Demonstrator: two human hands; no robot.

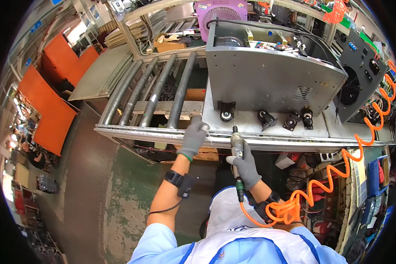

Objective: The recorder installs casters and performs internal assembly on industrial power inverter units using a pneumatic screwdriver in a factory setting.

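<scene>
My right hand (246,166), in a grey glove, is wrapped round an air screwdriver (236,145). Its thin bit points up toward a black caster (226,111) at the lower left corner of a grey metal cabinet (268,81). An orange coiled air hose (310,193) runs from the tool's green lower end. Left of the tool, at the bench edge, my gloved left hand (194,137) has its fingers drawn together; what they hold, if anything, is too small to make out. Several more black casters, one of them a plate caster (291,120), sit along the cabinet's near side.
Steel rollers (152,92) fill the bench's left part, with a metal rail (251,135) along the front. A second grey panel with a fan (354,79) stands at right. A purple fan (220,15) is behind the cabinet. Orange boards (44,110) stand at far left.
</scene>
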